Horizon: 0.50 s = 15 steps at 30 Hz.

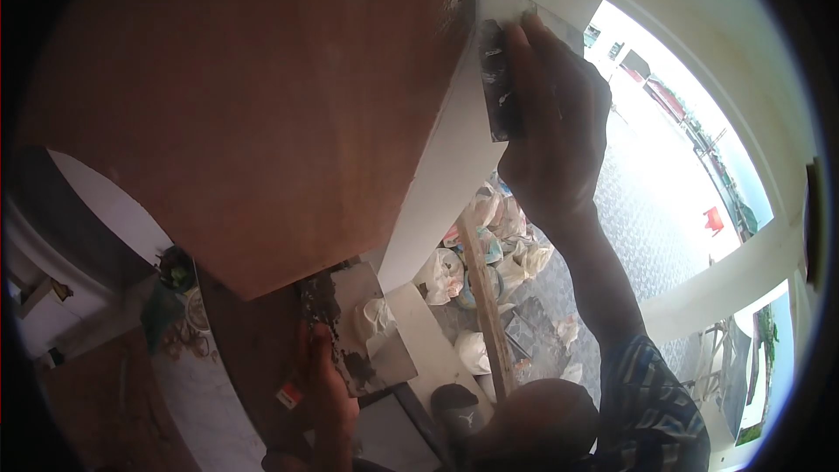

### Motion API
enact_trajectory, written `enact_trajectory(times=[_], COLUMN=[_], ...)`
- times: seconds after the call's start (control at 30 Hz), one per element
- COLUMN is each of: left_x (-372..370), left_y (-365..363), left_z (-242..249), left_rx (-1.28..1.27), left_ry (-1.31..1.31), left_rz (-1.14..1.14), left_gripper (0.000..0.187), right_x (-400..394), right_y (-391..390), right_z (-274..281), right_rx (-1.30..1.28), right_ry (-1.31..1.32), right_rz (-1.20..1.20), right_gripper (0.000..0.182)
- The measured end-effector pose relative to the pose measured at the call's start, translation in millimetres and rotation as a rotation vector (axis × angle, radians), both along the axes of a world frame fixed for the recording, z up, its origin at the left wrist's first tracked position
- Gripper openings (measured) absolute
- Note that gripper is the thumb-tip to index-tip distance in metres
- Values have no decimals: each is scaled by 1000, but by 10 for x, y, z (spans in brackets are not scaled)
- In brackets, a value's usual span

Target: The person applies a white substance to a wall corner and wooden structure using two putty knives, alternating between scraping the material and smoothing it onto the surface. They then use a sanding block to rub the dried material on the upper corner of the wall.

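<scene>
My right hand [559,114], raised at the upper right, is closed round a flat metal trowel [500,79] with a dark, smeared handle. The trowel's blade lies against the white side edge [437,183] of a large reddish-brown panel [262,105]. Low in the view, my left hand [328,380] grips a flat plate [363,332] smeared with dark residue, with a lump of whitish paste [376,322] on it. The plate is just below the panel's lower corner. The left fingers are partly hidden by the plate.
Plastic bags [489,253] and a wooden plank [485,306] are below the panel at centre right. A small red-and-white box [288,396] lies left of my left hand. White frames [699,306] surround bright openings on the right. A plant [175,271] stands at the left.
</scene>
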<state>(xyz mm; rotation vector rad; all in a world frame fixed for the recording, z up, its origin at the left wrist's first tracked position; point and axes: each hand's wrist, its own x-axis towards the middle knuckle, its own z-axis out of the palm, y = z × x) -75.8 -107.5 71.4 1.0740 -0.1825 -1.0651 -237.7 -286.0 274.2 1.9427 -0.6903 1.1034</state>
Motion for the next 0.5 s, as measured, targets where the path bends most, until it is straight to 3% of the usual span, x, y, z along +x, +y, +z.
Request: enact_trajectory(times=[0.17,0.5], left_x=[14,19], left_y=[64,88], left_z=[-8,23], left_rx=[-11,117], left_ry=[9,-4], left_rz=[-11,18], left_gripper=[45,46], right_x=[-34,46], right_y=[-221,-243], right_z=[-317,-931], right_rx=[-169,-160], right_ry=[16,-3], right_rz=[168,135], right_gripper=[49,43])
